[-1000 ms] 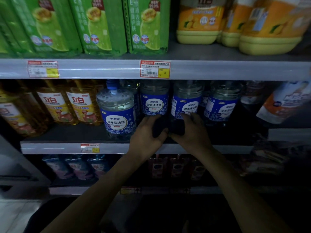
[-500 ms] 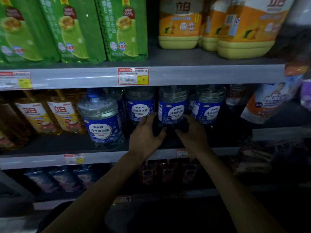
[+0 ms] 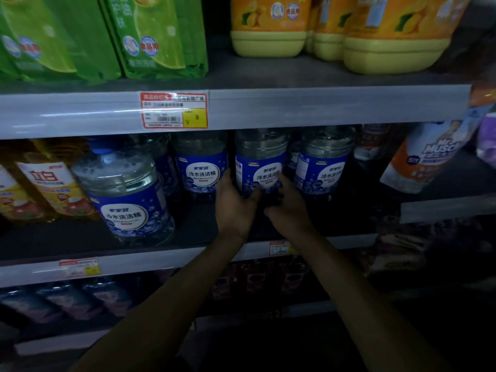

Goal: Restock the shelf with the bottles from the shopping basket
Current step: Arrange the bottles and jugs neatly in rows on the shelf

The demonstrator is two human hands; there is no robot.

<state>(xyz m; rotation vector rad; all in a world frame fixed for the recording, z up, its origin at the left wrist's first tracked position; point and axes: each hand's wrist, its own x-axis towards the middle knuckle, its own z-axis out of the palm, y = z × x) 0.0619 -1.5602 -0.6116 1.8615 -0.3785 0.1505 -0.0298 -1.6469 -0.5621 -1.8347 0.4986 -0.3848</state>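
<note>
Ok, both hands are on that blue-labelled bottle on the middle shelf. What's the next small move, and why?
Probably let go and draw both hands back. The left hand and right hand hold the blue-labelled bottle low on its sides. It stands upright on the middle shelf, label forward, seemingly in line with the like bottles beside it.

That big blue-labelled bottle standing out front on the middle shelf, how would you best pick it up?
Probably by the wide labelled body of the front bottle, from the open shelf front, a palm on each side. It stands upright, round and broad, and its blue cap sits close under the upper shelf, leaving little room from above.
</note>
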